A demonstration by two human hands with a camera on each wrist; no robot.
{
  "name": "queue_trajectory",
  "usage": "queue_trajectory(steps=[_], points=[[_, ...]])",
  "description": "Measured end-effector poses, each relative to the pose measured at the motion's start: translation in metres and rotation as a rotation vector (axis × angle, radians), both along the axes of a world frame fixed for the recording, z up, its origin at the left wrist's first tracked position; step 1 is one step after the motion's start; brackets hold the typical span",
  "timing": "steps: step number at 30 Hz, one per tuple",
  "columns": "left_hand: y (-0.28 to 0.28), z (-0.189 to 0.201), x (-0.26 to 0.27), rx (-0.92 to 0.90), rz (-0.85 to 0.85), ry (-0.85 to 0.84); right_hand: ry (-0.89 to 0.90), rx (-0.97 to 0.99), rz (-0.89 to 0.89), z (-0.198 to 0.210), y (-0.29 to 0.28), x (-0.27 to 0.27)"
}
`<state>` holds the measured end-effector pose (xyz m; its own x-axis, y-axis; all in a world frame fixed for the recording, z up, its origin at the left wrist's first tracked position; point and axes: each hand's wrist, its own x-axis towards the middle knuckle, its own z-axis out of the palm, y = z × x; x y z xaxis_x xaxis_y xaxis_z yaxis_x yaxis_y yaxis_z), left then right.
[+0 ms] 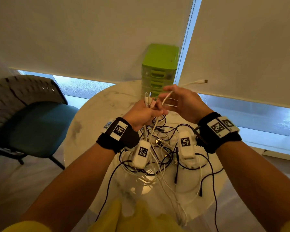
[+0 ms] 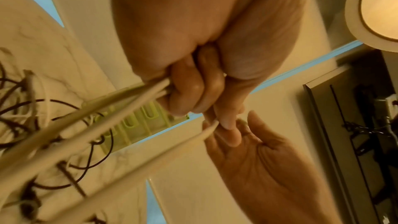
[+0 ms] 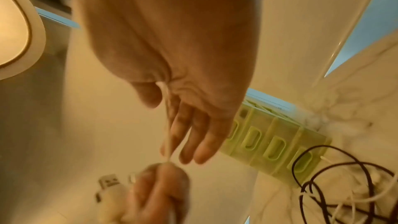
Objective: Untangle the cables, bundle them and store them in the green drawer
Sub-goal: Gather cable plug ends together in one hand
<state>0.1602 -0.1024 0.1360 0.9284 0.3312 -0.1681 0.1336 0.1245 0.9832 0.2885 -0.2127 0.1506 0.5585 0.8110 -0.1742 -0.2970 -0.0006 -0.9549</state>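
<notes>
- Left hand (image 1: 141, 113) raised above the table, fist wrapped round a clutch of white cables (image 1: 148, 102); plug ends stick up past the knuckles, tails drop into the heap below.
- Right hand (image 1: 181, 102) just beside it, fingers mostly straight and relaxed. One white cable (image 1: 195, 82) passes between thumb and palm, its connector poking out to the right. Firm pinch or mere drape: cannot tell.
- Tangle of black and white cables (image 1: 164, 153) lies under both wrists, well knotted; some black leads (image 1: 107, 190) hang over the near edge.
- Green drawer unit (image 1: 159, 69) stands at the far side of the table, all drawers shut as far as visible.
- Risks, as I judge them: pulling the single cable while the fist is clamped could tighten a knot lower down; lifting may drag the heap off the edge; the loosely held strand could slip back.
- Surface: round white marble-look table (image 1: 97, 108).
- Room: roller blinds (image 1: 90, 39) behind, daylight beneath; dark chair with teal seat (image 1: 32, 121) to the left.
</notes>
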Motion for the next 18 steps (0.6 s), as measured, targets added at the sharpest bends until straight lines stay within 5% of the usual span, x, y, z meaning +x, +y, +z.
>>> queue_trajectory(steps=[3,8,18], points=[[0.005,-0.014,-0.001,-0.027,0.041,0.077,-0.081,0.005,-0.104,-0.002,0.001,-0.002],[0.019,-0.025,-0.003,-0.196,0.143,0.035,-0.416,-0.251,0.058,-0.017,-0.011,-0.016],[-0.001,-0.021,0.005,-0.127,0.096,-0.011,-0.493,-0.443,0.420,-0.029,-0.008,-0.044]])
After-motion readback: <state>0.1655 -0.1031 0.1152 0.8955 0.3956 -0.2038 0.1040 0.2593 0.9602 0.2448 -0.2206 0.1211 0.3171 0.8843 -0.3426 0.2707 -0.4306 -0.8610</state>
